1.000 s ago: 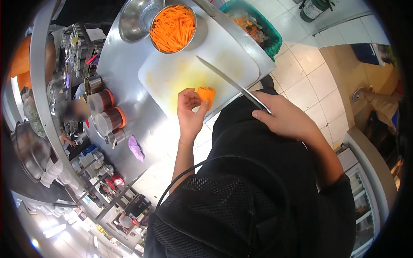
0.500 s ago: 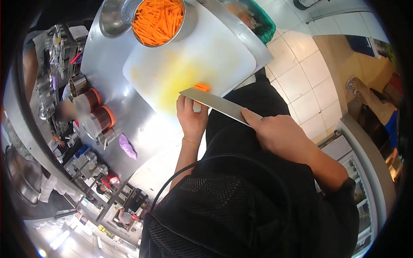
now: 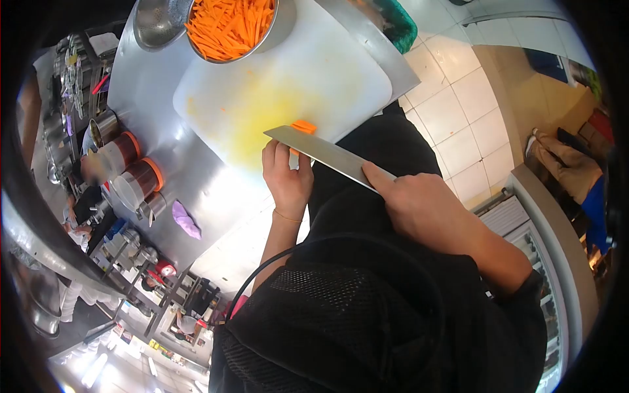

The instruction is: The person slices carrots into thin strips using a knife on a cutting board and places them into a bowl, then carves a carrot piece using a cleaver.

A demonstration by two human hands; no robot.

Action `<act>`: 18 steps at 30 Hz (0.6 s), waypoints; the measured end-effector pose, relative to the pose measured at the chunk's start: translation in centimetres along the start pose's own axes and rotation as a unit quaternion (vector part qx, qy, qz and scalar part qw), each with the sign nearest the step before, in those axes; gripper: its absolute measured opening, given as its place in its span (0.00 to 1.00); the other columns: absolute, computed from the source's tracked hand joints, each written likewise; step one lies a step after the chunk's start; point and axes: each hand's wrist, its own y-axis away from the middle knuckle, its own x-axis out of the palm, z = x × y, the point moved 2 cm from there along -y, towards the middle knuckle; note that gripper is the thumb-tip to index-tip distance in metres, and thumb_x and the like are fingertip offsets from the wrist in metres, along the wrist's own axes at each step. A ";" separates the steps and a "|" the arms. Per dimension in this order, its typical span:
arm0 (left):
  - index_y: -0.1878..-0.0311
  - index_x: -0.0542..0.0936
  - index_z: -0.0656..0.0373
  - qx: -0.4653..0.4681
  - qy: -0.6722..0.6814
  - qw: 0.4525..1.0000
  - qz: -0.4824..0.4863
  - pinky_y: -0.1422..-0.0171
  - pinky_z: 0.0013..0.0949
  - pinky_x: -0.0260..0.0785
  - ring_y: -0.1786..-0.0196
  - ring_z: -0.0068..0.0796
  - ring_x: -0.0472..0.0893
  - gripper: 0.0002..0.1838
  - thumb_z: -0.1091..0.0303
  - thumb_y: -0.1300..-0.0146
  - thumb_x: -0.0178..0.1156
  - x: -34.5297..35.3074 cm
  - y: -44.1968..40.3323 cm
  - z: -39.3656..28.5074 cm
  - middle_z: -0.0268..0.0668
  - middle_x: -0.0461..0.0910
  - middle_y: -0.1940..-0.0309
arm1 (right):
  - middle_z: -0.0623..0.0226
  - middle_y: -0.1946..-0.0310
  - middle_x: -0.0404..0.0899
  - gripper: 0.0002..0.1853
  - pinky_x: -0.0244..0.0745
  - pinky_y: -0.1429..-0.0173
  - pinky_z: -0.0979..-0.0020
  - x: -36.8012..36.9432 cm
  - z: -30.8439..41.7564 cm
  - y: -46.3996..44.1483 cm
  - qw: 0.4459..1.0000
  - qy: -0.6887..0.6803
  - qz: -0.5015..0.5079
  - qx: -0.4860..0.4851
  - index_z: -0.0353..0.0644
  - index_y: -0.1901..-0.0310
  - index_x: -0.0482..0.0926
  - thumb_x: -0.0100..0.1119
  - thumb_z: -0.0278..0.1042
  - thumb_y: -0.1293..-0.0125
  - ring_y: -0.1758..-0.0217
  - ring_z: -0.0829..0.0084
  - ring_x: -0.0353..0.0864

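Observation:
My right hand (image 3: 416, 206) grips the handle of a large knife (image 3: 324, 154), whose blade lies across an orange carrot piece (image 3: 303, 126) near the front edge of the white cutting board (image 3: 354, 85). Beside the blade, my left hand (image 3: 286, 173) has its fingers bent around the near part of the carrot piece, partly hidden by the blade. Yellow-orange stains mark the board. At its far side stands a metal bowl (image 3: 270, 40) filled with carrot sticks (image 3: 229, 27).
A perforated metal bowl (image 3: 156, 26) sits behind on the steel table (image 3: 141, 85). Containers with orange rims (image 3: 141, 180) and a purple cloth (image 3: 186, 219) lie to the left. A green-lined bin (image 3: 398, 29) is beyond the board. People are in the background.
The knife has swung from pointing away over the board to lying across the carrot piece, and my left hand has drawn in beside the blade. The view has shifted.

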 end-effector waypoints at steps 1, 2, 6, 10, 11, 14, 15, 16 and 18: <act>0.47 0.81 0.65 -0.005 0.002 1.000 0.002 0.45 0.47 0.75 0.49 0.52 0.81 0.20 0.82 0.44 0.72 -0.1 -0.1 -0.1 0.48 0.82 0.50 | 0.47 0.73 0.84 0.33 0.79 0.65 0.47 -0.1 0.0 -0.5 1.000 -0.001 0.003 0.001 0.34 0.28 0.67 0.59 0.23 0.36 0.71 0.43 0.85; 0.47 0.81 0.65 -0.007 0.002 1.000 0.003 0.45 0.47 0.75 0.49 0.52 0.81 0.20 0.82 0.44 0.72 -0.1 -0.1 -0.2 0.48 0.82 0.50 | 0.47 0.74 0.84 0.32 0.79 0.65 0.47 -0.1 0.0 -1.1 1.000 -0.010 0.019 0.010 0.33 0.28 0.68 0.58 0.23 0.36 0.71 0.43 0.85; 0.49 0.81 0.65 -0.008 0.007 1.000 0.000 0.45 0.47 0.75 0.50 0.51 0.81 0.19 0.83 0.44 0.71 -0.1 -0.2 -0.4 0.47 0.83 0.51 | 0.45 0.75 0.83 0.28 0.79 0.64 0.45 -0.1 -0.5 -2.5 0.999 -0.019 0.026 0.003 0.32 0.31 0.70 0.57 0.22 0.35 0.71 0.42 0.85; 0.49 0.81 0.64 -0.013 0.001 1.000 0.006 0.45 0.47 0.75 0.50 0.51 0.81 0.19 0.84 0.45 0.71 -0.1 -0.2 -0.4 0.45 0.83 0.51 | 0.45 0.75 0.83 0.27 0.79 0.64 0.45 0.4 -0.4 -3.7 0.999 -0.041 0.010 -0.008 0.31 0.32 0.71 0.56 0.22 0.34 0.71 0.42 0.85; 0.49 0.81 0.64 -0.012 0.000 1.000 0.005 0.45 0.47 0.75 0.50 0.51 0.81 0.19 0.84 0.45 0.71 0.0 -0.2 -0.5 0.45 0.83 0.51 | 0.44 0.74 0.84 0.24 0.81 0.61 0.46 0.3 -0.1 -4.0 0.999 -0.040 0.014 -0.002 0.29 0.37 0.72 0.56 0.21 0.36 0.69 0.42 0.86; 0.50 0.81 0.63 -0.014 -0.008 1.000 -0.002 0.45 0.47 0.75 0.50 0.52 0.81 0.19 0.84 0.46 0.71 -0.2 -0.3 -0.6 0.45 0.83 0.52 | 0.43 0.72 0.85 0.20 0.83 0.58 0.47 0.0 0.2 -4.5 0.999 -0.039 0.022 -0.001 0.26 0.43 0.74 0.55 0.20 0.38 0.66 0.43 0.88; 0.50 0.81 0.63 -0.016 -0.002 1.000 -0.001 0.45 0.47 0.75 0.50 0.52 0.81 0.19 0.84 0.46 0.71 -0.2 -0.3 -0.6 0.45 0.83 0.52 | 0.43 0.72 0.85 0.19 0.83 0.58 0.48 -0.1 0.2 -4.5 0.999 -0.037 0.028 -0.001 0.26 0.44 0.74 0.55 0.20 0.38 0.65 0.43 0.88; 0.50 0.81 0.63 -0.018 0.005 1.000 0.000 0.45 0.47 0.75 0.50 0.52 0.81 0.19 0.84 0.46 0.71 -0.1 -0.3 -0.7 0.46 0.83 0.52 | 0.43 0.72 0.85 0.19 0.83 0.58 0.48 -0.1 0.1 -4.6 0.999 -0.038 0.027 0.001 0.26 0.44 0.74 0.55 0.20 0.38 0.65 0.43 0.88; 0.49 0.82 0.63 -0.017 0.007 1.000 0.001 0.45 0.47 0.75 0.50 0.52 0.81 0.19 0.84 0.46 0.71 0.1 -0.2 -0.5 0.46 0.83 0.51 | 0.43 0.71 0.86 0.18 0.83 0.57 0.48 0.1 -0.1 -5.1 0.999 -0.043 0.031 -0.009 0.27 0.45 0.75 0.54 0.21 0.37 0.65 0.43 0.88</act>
